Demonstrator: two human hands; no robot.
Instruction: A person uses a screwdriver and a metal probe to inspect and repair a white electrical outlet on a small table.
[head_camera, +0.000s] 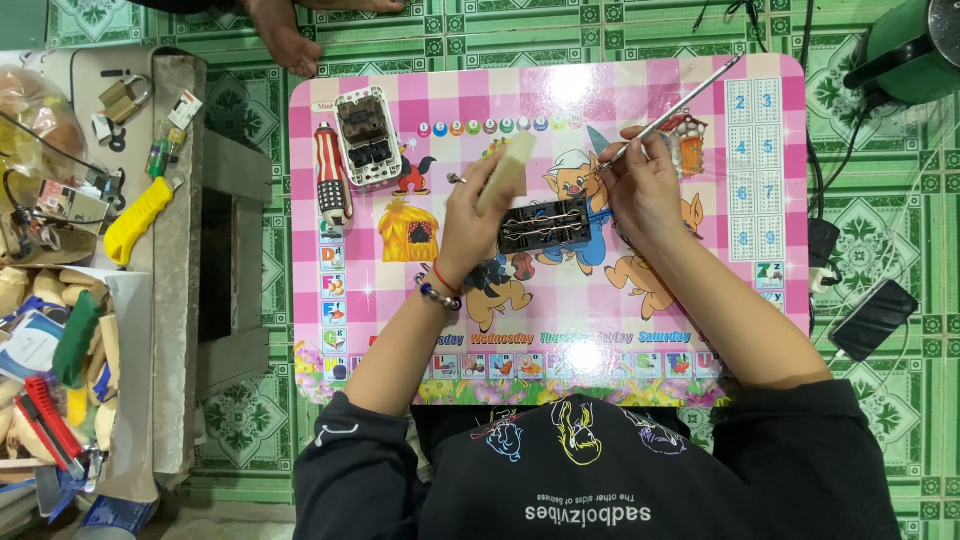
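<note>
Pink checkered plastic table (760, 290) lay under both hands. The left hand (470, 215) pinched a cream rectangular plastic cover (507, 170) just above a black rectangular socket module (545, 225). The right hand (640, 185) gripped a long silver metal screwdriver (685, 100), its tip at the module's right end.

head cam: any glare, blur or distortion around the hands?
Head view: overhead light glares off the glossy pink checkered cartoon table in two white patches, at its far and near edges; the left hand, right hand and black rectangular socket insert between them are sharp and evenly lit; the thin metal rod is crisp; slight wide-angle bending at the frame edges.
</note>
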